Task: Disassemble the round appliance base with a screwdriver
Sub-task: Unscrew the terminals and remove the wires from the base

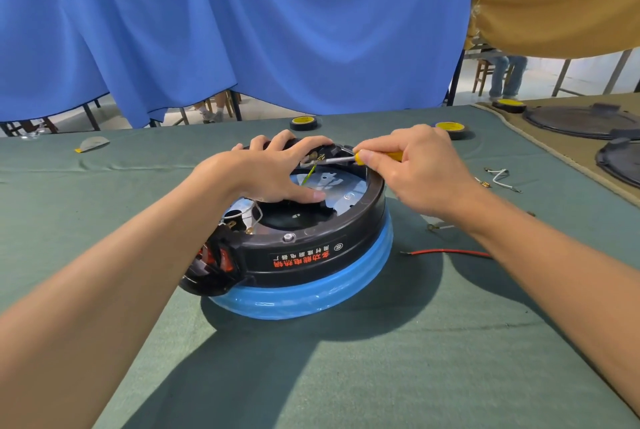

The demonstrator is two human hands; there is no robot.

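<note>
The round appliance base (311, 255) lies upside down in the middle of the green table, black ring on top with red lettering, blue-wrapped body below. Its open top shows a silver plate and wires. My left hand (266, 172) grips the far rim, fingers curled over it and thumb lying on the inner plate. My right hand (415, 172) holds a yellow-handled screwdriver (346, 159). Its metal shaft points left to a fitting at the far inner rim, where a green-yellow wire (308, 175) comes out.
Two yellow-black tape rolls (304, 123) (450, 129) lie behind the base. Loose wires lie to the right: a red wire (450, 252) and a white wire (500, 177). Dark round covers (571, 122) sit at the far right. A blue curtain hangs behind the table.
</note>
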